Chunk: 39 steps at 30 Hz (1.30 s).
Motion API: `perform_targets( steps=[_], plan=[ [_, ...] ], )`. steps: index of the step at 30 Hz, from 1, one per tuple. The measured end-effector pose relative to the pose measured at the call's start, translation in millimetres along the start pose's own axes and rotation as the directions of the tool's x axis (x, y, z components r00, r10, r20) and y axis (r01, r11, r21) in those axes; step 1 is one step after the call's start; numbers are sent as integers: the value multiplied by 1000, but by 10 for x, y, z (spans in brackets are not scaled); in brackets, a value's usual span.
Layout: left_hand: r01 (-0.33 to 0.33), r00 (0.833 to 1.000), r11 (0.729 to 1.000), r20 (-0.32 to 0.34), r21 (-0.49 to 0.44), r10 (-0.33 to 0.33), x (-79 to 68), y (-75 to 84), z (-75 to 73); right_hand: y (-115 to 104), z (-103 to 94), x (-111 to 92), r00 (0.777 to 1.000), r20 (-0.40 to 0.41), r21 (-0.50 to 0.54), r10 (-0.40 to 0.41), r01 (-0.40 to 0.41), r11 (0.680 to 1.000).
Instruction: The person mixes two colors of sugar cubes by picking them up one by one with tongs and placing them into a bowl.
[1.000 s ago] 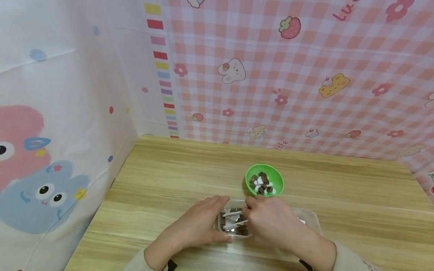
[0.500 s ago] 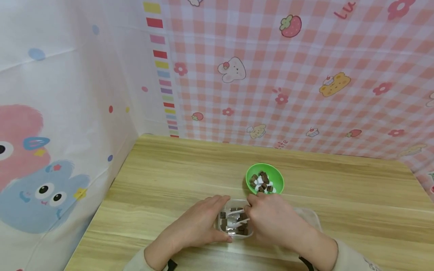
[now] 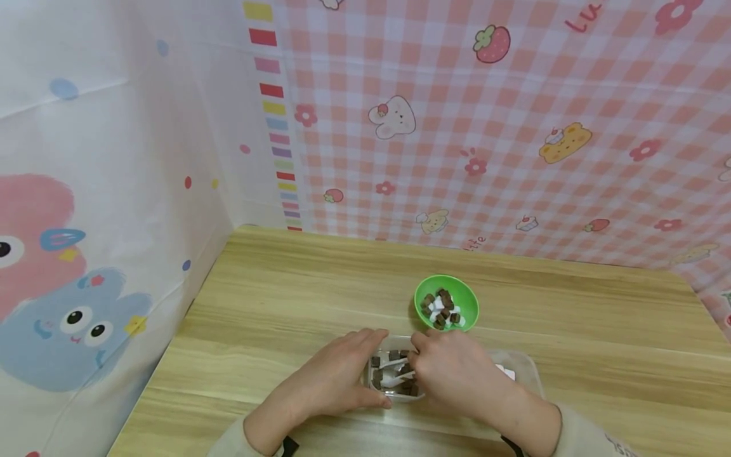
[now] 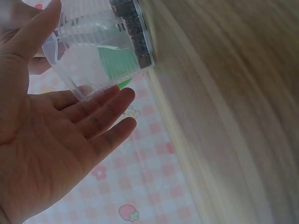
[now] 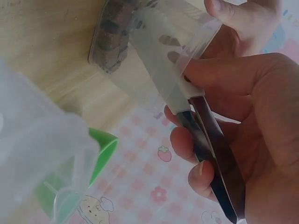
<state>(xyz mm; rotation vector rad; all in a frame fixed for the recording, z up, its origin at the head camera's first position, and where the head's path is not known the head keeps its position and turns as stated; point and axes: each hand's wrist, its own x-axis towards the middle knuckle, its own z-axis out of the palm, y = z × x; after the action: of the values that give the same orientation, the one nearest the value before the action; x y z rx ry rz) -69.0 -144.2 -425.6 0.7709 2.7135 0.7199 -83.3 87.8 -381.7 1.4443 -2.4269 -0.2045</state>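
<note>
In the head view my left hand (image 3: 337, 374) holds the left side of a clear plastic container (image 3: 394, 343), thumb at the near side and fingers at the far side. Inside it lie several brown cubes (image 3: 377, 377). My right hand (image 3: 457, 371) grips a pair of tongs (image 5: 215, 154) with white tips (image 3: 394, 381) and dark metal handles. The tips reach down into the container, spread apart, among the brown cubes. Whether they touch a cube I cannot tell. Seen from the left wrist, the left hand's lower fingers (image 4: 107, 114) stretch out straight beside the container.
A green bowl (image 3: 469, 298) with brown and white cubes stands just behind the container. A second clear container (image 3: 533, 374), partly hidden by my right hand, shows white cubes. The wooden table (image 3: 285, 285) meets a checked cloth (image 3: 514, 190) at the back.
My right hand and the tongs have made small shifts inside the container. The tips were wider apart a second ago. My left hand, the container and the bowl stay in place.
</note>
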Motion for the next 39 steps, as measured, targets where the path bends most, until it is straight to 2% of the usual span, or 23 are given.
perform_targets(
  steps=[14,20,28,34,39],
  plan=[
    [19,1000,1000,1,-11,-19,7,-5,-7,-9,26,28,1000,-19,-77,-7,5,997],
    [18,1000,1000,5,-13,-18,8,4,0,-3,33,7,1000,-8,-71,-3,3,997],
    [8,1000,1000,-2,-11,-8,6,3,7,15,-76,-2,999,27,-75,18,-16,997],
    [22,1000,1000,5,-20,-22,-1,2,10,91,-159,-34,999,36,-17,19,-18,1000],
    [31,1000,999,5,-27,-31,-13,0,-1,282,-213,-184,992,-97,154,76,-60,986]
  ],
)
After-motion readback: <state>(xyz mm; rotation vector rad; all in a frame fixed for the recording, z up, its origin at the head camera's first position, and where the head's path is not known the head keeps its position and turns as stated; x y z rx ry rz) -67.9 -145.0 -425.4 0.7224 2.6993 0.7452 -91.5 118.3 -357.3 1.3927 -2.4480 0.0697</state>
